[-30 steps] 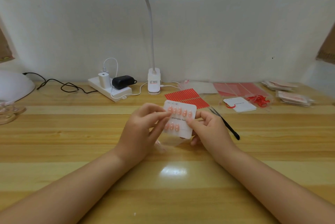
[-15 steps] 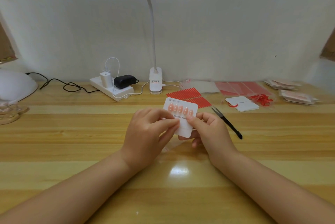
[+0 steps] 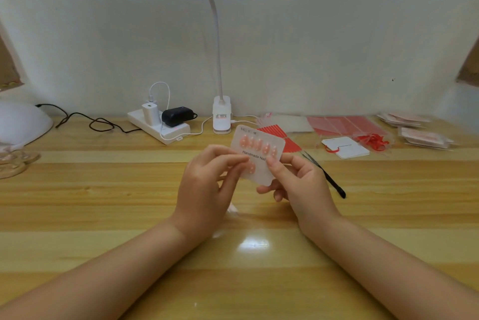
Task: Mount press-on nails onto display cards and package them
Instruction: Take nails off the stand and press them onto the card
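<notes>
A: Going left to right, what are the hands doing?

B: The left hand point(image 3: 207, 185) has its thumb and fingertips pinched on the left edge of the display card point(image 3: 259, 155), about level with the lower row. The right hand point(image 3: 298, 185) pinches the card's right edge, thumb on the front and the other fingers curled behind. The card is held tilted above the tabletop point(image 3: 103, 203), in the middle of the view, in front of the lamp's clip base point(image 3: 221, 115).

A: And the nails?

B: A full upper row of pink press-on nails point(image 3: 259, 144) is mounted. In the lower row I can see one nail by the left fingertips; the left hand hides anything more there.

A: How should this step go?

B: I'd judge a nail in the lower row is being seated or checked. Keep the right hand steady as a brace, press each nail squarely so it bonds, and line it up with the row above. Handle only the card's edges to avoid smudges. The tweezers point(image 3: 324, 177) lie near on the right if a nail needs nudging.

A: Any writing?

B: "Handmade Nai…" is printed across the middle, cut off by the right thumb. Small letters at the top left are too blurred to read.
</notes>
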A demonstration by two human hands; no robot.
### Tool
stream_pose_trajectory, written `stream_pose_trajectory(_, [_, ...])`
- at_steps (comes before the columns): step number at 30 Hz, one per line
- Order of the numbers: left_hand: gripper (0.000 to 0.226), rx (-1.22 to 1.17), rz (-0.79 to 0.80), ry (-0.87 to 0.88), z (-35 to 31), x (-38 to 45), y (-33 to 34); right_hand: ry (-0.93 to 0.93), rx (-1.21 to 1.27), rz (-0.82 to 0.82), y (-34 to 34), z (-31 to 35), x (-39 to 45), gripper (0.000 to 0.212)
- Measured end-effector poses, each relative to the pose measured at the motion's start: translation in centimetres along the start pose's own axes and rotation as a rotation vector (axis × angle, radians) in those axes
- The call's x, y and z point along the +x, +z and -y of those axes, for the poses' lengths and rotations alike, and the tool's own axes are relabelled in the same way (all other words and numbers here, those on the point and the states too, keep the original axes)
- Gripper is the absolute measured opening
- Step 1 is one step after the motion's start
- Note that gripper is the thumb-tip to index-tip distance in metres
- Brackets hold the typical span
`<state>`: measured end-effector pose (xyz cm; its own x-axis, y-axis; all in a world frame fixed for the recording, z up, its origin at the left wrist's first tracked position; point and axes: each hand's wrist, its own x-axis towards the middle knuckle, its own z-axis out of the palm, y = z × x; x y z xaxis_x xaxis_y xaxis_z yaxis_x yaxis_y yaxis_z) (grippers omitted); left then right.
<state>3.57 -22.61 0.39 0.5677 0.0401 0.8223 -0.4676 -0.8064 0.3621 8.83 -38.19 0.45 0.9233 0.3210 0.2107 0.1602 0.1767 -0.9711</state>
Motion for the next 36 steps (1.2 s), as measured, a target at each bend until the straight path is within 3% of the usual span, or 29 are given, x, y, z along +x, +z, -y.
stream_pose_trajectory(9, [0.022,-0.008,-0.027,-0.062,0.19,0.09,0.07,-0.029,0.024,-0.046,-0.09,0.17,0.13,0.014])
stream_pose_trajectory(21, [0.019,0.269,-0.057,0.245,-0.10,0.00,0.18,-0.031,0.001,-0.024,0.01,-0.03,-0.16,0.015])
stream_pose_trajectory(36, [0.018,0.348,0.001,0.258,-0.37,0.03,-0.01,-0.059,-0.022,0.034,0.01,-0.10,-0.29,0.019])
